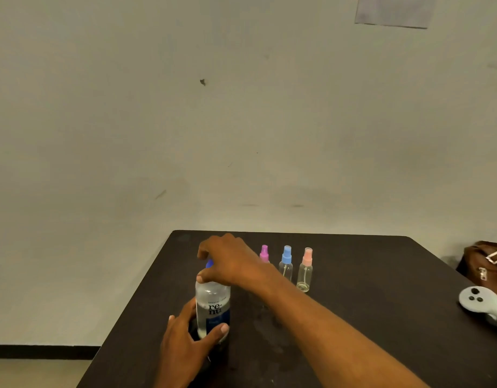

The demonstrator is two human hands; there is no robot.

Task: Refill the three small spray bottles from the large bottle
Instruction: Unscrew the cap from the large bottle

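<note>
On the dark table (367, 275), near its left side, stands the large bottle (212, 306). The left hand (185, 340) grips its low part. The right hand (230, 261) curls its fingers round the blue cap (209, 264). This looks like the opening step; next the cap must twist off. Just right, the pink sprayer (264, 252), blue sprayer (286, 264) and peach sprayer (305, 271) wait, tops on. Far right lie a white controller (482, 303) and brown bag (485, 261).

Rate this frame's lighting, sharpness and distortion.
Head view: dim, flat, yellowish light, no hard shadows, a faint sheen on the dark table. Head view: soft overall; the right hand on the cap of the large bottle looks slightly smeared, yet the big letters on its label read. Head view: wide-angle stretch toward the edges.
</note>
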